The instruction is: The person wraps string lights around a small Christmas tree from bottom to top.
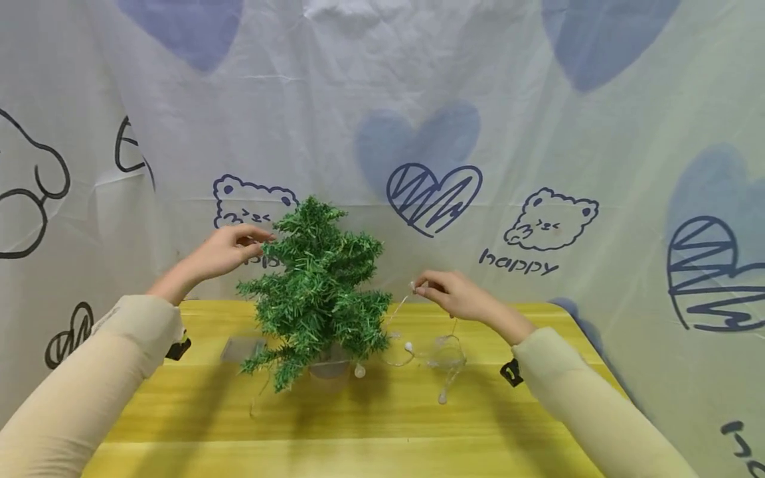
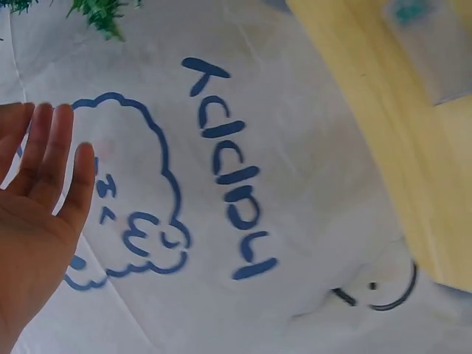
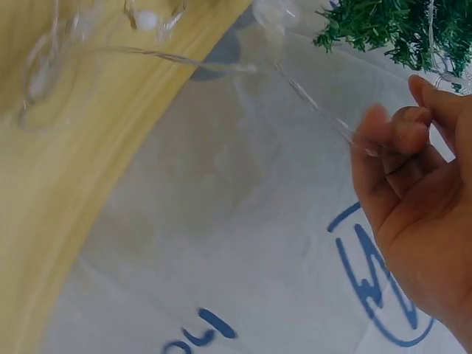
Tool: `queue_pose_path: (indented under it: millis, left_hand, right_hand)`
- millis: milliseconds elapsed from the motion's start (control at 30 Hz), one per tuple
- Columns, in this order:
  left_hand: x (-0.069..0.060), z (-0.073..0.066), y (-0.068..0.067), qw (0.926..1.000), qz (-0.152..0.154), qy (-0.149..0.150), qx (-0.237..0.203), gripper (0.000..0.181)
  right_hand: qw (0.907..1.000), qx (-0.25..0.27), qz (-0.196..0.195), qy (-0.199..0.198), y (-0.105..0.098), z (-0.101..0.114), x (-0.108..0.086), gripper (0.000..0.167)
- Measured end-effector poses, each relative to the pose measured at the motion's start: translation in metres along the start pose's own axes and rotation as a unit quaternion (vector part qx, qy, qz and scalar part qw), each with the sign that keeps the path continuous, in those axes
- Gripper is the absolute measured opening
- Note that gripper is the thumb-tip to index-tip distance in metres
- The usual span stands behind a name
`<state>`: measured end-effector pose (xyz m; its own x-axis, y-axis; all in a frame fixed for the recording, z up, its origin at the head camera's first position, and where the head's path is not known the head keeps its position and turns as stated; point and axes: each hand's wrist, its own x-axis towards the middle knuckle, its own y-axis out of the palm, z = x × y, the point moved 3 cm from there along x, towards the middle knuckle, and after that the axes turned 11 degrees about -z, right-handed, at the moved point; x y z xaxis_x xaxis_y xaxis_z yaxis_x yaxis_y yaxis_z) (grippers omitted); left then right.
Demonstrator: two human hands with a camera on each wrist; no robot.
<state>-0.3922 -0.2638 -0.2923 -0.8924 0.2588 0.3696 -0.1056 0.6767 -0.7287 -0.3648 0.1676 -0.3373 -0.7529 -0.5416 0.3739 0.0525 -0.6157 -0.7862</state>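
A small green artificial Christmas tree [image 1: 317,285] stands upright in a translucent pot [image 1: 329,369] on the table. My left hand [image 1: 230,252] is at its upper left side, fingers loosely extended. In the left wrist view that hand [image 2: 40,199] holds nothing; whether its fingertips touch the branches I cannot tell. To the right of the tree, my right hand [image 1: 455,294] pinches the thin clear wire of a string of bulb lights [image 1: 409,346] between thumb and fingers. The wire [image 3: 317,107] hangs from the fingers in the right wrist view. Part of the string is hidden behind the branches.
The yellow wood-grain table [image 1: 358,458] has a clear flat case [image 1: 239,348] left of the tree. Loose coils of the light string [image 1: 445,355] lie right of it. Black clips [image 1: 178,348] grip the table's sides. A patterned white curtain [image 1: 335,153] hangs close behind.
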Motion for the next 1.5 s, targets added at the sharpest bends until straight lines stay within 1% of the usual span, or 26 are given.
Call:
queue_pose_path:
  millis: [100,167,233,300,367,433,533,600,667,733,833,900,933,1000,1067,1167,1233,1300,1367,1400,1500]
  left_hand:
    - [0.016,-0.008,-0.002,0.9993,0.034,-0.011,0.004,0.041]
    - [0.026,-0.015,-0.003,0.9983,0.057,-0.014,-0.003,0.044]
    - [0.036,-0.023,-0.005,0.9969,0.076,-0.020,-0.012,0.047]
    - [0.045,-0.032,-0.006,0.9951,0.093,-0.022,-0.026,0.047]
    - [0.053,-0.040,-0.006,0.9935,0.105,-0.029,-0.034,0.046]
    - [0.061,-0.047,-0.005,0.9924,0.115,-0.029,-0.032,0.046]
    - [0.071,-0.059,-0.001,0.9901,0.132,-0.031,-0.036,0.047]
    - [0.078,-0.066,0.002,0.9881,0.146,-0.025,-0.041,0.046]
    - [0.085,-0.073,0.006,0.9861,0.159,-0.017,-0.045,0.050]
    - [0.092,-0.079,0.010,0.9830,0.176,-0.013,-0.051,0.060]
    - [0.100,-0.087,0.014,0.9771,0.203,-0.016,-0.060,0.051]
    - [0.104,-0.092,0.017,0.9730,0.220,-0.019,-0.068,0.042]
    - [0.106,-0.094,0.018,0.9718,0.224,-0.019,-0.070,0.042]
    - [0.109,-0.097,0.021,0.9697,0.232,-0.013,-0.076,0.048]
    - [0.112,-0.098,0.024,0.9681,0.237,-0.009,-0.083,0.049]
    - [0.114,-0.097,0.028,0.9665,0.242,0.000,-0.086,0.048]
    - [0.116,-0.098,0.031,0.9658,0.244,0.007,-0.087,0.048]
    - [0.118,-0.099,0.034,0.9639,0.250,0.017,-0.090,0.047]
    - [0.120,-0.101,0.038,0.9591,0.263,0.034,-0.098,0.047]
    - [0.121,-0.101,0.040,0.9555,0.273,0.044,-0.103,0.047]
    - [0.125,-0.102,0.045,0.9403,0.305,0.075,-0.130,0.051]
  right_hand:
    - [0.9988,-0.039,0.007,-0.030,-0.004,0.005,0.010,0.011]
    - [0.9969,-0.065,0.012,-0.044,-0.007,0.007,0.015,0.009]
    - [0.9952,-0.084,0.009,-0.050,-0.010,0.009,0.020,0.011]
    - [0.9946,-0.093,0.001,-0.046,-0.014,0.011,0.024,0.013]
    - [0.9965,-0.079,-0.005,-0.028,-0.016,0.011,0.027,0.015]
    - [0.9989,-0.046,-0.005,0.005,-0.017,0.011,0.028,0.019]
    - [0.9980,0.008,0.019,0.059,-0.017,0.009,0.030,0.025]
    - [0.9945,0.025,0.046,0.091,-0.018,0.007,0.032,0.030]
    - [0.9897,0.026,0.082,0.115,-0.020,0.005,0.035,0.034]
    - [0.9843,0.010,0.115,0.133,-0.022,0.004,0.039,0.035]
    - [0.9764,-0.005,0.156,0.150,-0.027,0.006,0.048,0.032]
    - [0.9738,-0.012,0.170,0.150,-0.032,0.007,0.054,0.027]
    - [0.9730,-0.012,0.176,0.149,-0.035,0.008,0.058,0.025]
    - [0.9744,-0.019,0.176,0.138,-0.041,0.012,0.064,0.025]
    - [0.9792,-0.038,0.162,0.116,-0.047,0.016,0.070,0.025]
    - [0.9871,-0.049,0.115,0.100,-0.053,0.021,0.080,0.027]
    - [0.9899,-0.031,0.088,0.107,-0.054,0.024,0.085,0.029]
    - [0.9882,-0.010,0.083,0.129,-0.054,0.025,0.090,0.030]
    - [0.9839,-0.007,0.098,0.149,-0.052,0.026,0.094,0.030]
    - [0.9815,-0.013,0.107,0.158,-0.052,0.026,0.096,0.030]
    - [0.9740,-0.030,0.129,0.184,-0.051,0.028,0.102,0.030]
